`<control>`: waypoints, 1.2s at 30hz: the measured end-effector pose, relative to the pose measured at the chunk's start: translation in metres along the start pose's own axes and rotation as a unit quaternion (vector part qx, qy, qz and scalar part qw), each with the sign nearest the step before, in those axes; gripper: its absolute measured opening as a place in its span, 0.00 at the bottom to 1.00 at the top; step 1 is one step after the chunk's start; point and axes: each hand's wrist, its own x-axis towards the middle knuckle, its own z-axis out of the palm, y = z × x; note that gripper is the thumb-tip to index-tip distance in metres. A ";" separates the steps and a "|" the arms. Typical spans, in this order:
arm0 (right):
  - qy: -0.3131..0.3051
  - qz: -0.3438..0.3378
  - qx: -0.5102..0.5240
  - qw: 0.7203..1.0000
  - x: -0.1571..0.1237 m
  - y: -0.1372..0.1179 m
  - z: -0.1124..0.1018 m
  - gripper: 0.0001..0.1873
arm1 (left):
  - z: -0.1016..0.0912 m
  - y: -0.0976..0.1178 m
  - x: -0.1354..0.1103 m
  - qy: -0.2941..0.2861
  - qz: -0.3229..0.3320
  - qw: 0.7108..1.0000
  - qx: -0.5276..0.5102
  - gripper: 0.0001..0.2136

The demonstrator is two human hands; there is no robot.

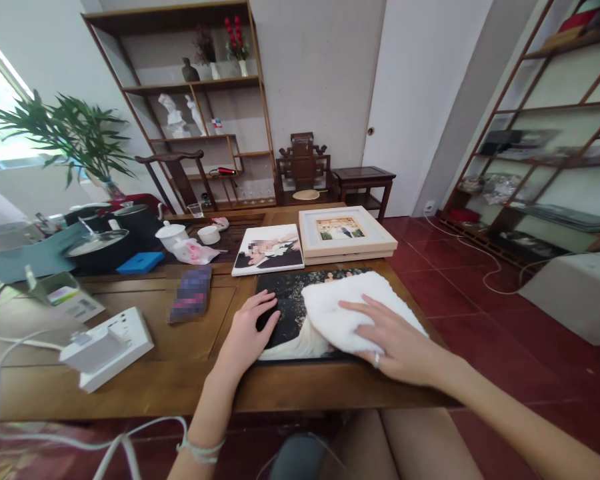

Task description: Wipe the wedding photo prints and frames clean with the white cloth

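**Two hands on the dark print, cloth under the right**

Forearms come up from the bottom edge of the frame, and I see my left hand (247, 333) lying flat with its fingers apart. It grips nothing; the palm rests on the counter (180, 383) and the fingertips on the left edge of the dark print (286, 300). That print lies at lower centre, close to the counter's near edge.

My right hand (400, 343) is also flat, fingers stretched out and not closed. It presses a white cloth (347, 307) onto the right half of the print, and the cloth covers that side almost to the upper corner.

I judge this to be mid-wipe: one hand pins the print while the other bears on the cloth. A further stroke would call for light, even pressure, with the left hand's weight steady so the print does not slide toward the edge.

Above it, at centre, lie a second print (270, 250) and a framed picture (347, 230). A white power strip (110, 347) sits at lower left.
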 end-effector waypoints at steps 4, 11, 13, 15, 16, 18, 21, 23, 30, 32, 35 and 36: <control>0.052 0.006 -0.026 0.998 0.030 0.034 0.000 0.14 | -0.001 0.000 -0.001 0.005 0.005 1.000 0.001 0.12; 0.041 0.019 -0.039 0.998 0.061 0.059 0.002 0.13 | 0.001 -0.004 -0.001 0.013 0.013 1.000 0.004 0.11; 0.031 0.016 -0.039 0.999 0.057 0.050 0.002 0.13 | 0.003 -0.005 -0.001 0.012 0.010 1.000 0.001 0.12; 0.022 0.020 -0.036 0.999 0.046 0.032 0.002 0.14 | 0.003 -0.006 -0.001 0.011 0.006 1.000 -0.002 0.12; 0.017 0.024 -0.032 0.999 0.039 0.020 0.002 0.15 | 0.003 -0.006 -0.001 0.010 0.003 1.000 -0.002 0.12; 0.004 0.033 -0.013 0.999 0.023 -0.006 0.004 0.15 | 0.003 -0.006 -0.001 0.009 -0.002 1.000 -0.003 0.13; -0.022 0.017 0.021 0.999 0.007 -0.033 0.006 0.15 | 0.003 -0.005 -0.002 0.002 -0.008 1.000 -0.005 0.13; -0.026 0.023 0.034 0.999 0.007 -0.034 0.004 0.12 | 0.003 -0.005 -0.002 -0.001 -0.010 1.000 -0.005 0.13; 0.027 0.040 0.012 0.999 0.068 0.030 0.000 0.16 | 0.002 -0.005 -0.003 -0.001 -0.004 1.000 -0.009 0.13; 0.043 0.060 -0.001 0.997 0.083 0.041 0.005 0.16 | 0.002 -0.005 -0.003 0.001 -0.002 1.000 -0.010 0.13; 0.053 0.076 -0.020 0.996 0.088 0.035 0.012 0.16 | 0.002 -0.005 -0.002 0.001 0.000 1.000 -0.010 0.13; 0.050 0.074 -0.023 0.996 0.084 0.027 0.014 0.16 | 0.002 -0.005 -0.002 0.001 0.000 1.000 -0.010 0.13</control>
